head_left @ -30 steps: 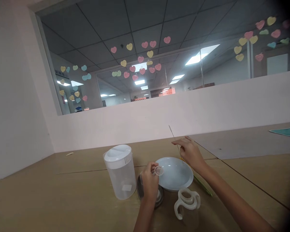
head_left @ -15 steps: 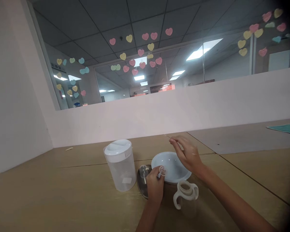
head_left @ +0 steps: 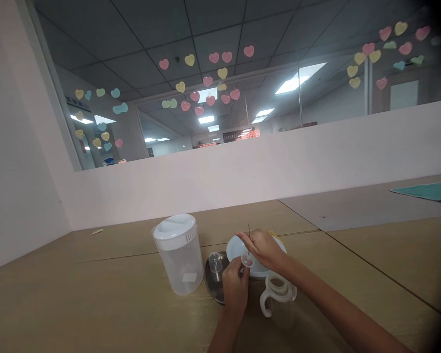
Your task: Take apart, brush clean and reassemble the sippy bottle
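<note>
My left hand (head_left: 235,283) is closed round a small clear cup-shaped piece (head_left: 247,260), its round opening facing up. Just above it, my right hand (head_left: 261,247) is closed on a thin wire-like stick (head_left: 249,229), whose top pokes up past the fingers. The stick's lower end meets the clear piece's opening; how deep it goes is hidden. Behind the hands lies a white bowl (head_left: 233,247), partly covered by the right hand. A clear bottle with white handles (head_left: 278,294) stands open-topped below the right forearm.
To the left stands a translucent pitcher with a white lid (head_left: 178,260). Beside it, a round steel dish (head_left: 211,287) holds a small clear cup (head_left: 215,262). A yellow strip (head_left: 278,237) shows at the bowl's far rim. A teal cloth (head_left: 429,190) lies far right, before a wall.
My right hand has come down and left, from above the bowl to the clear piece in my left hand, bringing the thin stick to its opening. The view has shifted slightly.
</note>
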{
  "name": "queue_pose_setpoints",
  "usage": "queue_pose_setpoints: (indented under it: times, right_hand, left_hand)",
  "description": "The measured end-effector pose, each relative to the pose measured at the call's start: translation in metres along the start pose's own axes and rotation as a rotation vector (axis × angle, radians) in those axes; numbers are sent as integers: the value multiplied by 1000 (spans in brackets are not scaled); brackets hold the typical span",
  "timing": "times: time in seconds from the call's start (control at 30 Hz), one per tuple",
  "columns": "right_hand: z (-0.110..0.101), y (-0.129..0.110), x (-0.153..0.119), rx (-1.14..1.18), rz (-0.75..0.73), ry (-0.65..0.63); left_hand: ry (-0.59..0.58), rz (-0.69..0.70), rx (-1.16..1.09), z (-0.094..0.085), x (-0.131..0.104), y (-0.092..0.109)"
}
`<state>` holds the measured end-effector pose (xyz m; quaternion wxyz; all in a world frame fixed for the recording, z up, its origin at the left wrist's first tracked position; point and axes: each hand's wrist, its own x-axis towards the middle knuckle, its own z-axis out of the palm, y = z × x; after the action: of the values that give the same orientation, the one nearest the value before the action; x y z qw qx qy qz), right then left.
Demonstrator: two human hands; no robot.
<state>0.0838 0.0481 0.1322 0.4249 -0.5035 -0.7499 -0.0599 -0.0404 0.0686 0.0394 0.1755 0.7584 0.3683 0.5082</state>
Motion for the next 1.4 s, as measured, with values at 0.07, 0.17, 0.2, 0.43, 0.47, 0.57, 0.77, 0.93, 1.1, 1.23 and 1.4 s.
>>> queue_pose_setpoints:
  times: [0.07,0.17,0.2,0.43,0.47,0.57,0.77,0.93,1.1,1.23,1.4]
  right_hand:
    - [3,2,0,-47,-23,-20]
    - [6,7,1,-129,-53,-15]
    - [6,10,1,-147,-58,-7]
    - [-1,19,4,-70,67,-17]
    - [-2,18,4,-60,72,-20]
    - [-4,15,4,-54,90,-20]
    - [-3,16,4,-91,76,-70]
    - [8,15,-1,-168,-70,-204]
    - [6,2,-4,-235,-136,-265]
    - [-15,-15,-6,-128,-57,-196]
    - [-22,-21,-12,-149,-150,-154]
  left_hand:
    - [9,9,-17,1,-1,-1]
    - [36,13,-6,2,0,-3]
    - [50,9,1,2,0,-4]
    - [96,-17,4,3,4,-6]
    - [100,-13,4,3,4,-6]
    - [109,0,17,2,3,-5]
    - [71,0,-5,1,2,-2]
    - [30,-7,-44,-1,2,3]
    - [1,-23,-51,-2,2,4]
    - [43,-40,-27,1,2,-1]
    - [30,-41,-26,4,3,-7]
